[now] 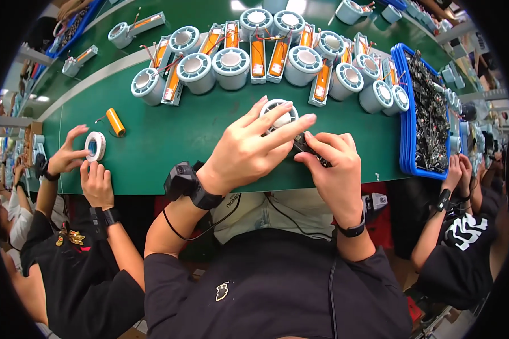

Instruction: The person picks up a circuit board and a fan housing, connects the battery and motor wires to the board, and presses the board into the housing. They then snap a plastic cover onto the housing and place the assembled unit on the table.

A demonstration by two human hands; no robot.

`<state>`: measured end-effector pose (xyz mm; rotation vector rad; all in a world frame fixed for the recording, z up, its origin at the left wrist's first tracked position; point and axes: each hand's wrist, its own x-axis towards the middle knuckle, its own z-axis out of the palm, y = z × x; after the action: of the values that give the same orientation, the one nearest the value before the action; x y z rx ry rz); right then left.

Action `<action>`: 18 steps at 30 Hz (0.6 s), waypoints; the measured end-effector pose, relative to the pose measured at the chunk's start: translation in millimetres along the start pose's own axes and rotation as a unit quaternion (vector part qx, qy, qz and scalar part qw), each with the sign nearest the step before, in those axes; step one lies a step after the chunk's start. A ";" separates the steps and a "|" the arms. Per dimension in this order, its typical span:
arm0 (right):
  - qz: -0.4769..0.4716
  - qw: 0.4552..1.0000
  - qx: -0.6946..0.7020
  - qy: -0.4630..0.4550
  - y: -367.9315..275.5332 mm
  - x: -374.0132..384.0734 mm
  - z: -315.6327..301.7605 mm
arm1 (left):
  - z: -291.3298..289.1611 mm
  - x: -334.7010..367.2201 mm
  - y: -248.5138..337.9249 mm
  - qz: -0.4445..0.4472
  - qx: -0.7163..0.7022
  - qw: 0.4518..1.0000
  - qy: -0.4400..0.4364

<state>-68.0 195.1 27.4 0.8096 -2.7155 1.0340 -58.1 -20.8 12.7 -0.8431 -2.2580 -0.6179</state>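
My left hand (244, 148) lies over a light blue round fan-like unit (283, 120), its fingers bent around and across the ringed top; the palm hides most of the body. Close against it, my right hand (338, 165) pinches a small black part (302, 144) between thumb and fingers. That part touches or nearly touches the unit's near right side; the exact contact is hidden. Beyond my hands stand several similar light blue units (231, 61), many beside open grey handles holding orange battery cells (257, 56) with thin wires.
A blue bin (406, 130) heaped with small black parts (430, 113) stands at the right. Left along the green table (169, 138) lie an orange cell (116, 122) and a white ring (95, 147), touched by a co-worker's hands. Another co-worker's hands (457, 169) are at far right.
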 end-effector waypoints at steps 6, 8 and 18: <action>0.013 0.991 0.112 -0.075 25.1 5.3 -9.1 | 8.6 0.8 5.4 -0.026 0.066 0.998 0.003; 0.110 0.940 0.298 -0.123 35.7 7.9 -9.3 | 0.9 7.7 11.8 -0.048 0.069 0.996 -0.018; 0.097 0.920 0.379 0.032 50.3 -13.6 15.5 | -14.7 29.6 -6.9 0.030 0.035 0.989 -0.141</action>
<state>-81.7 222.3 -17.6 0.5572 -2.3356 2.1721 -74.4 -22.7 42.1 -1.0128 -2.4788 -0.4095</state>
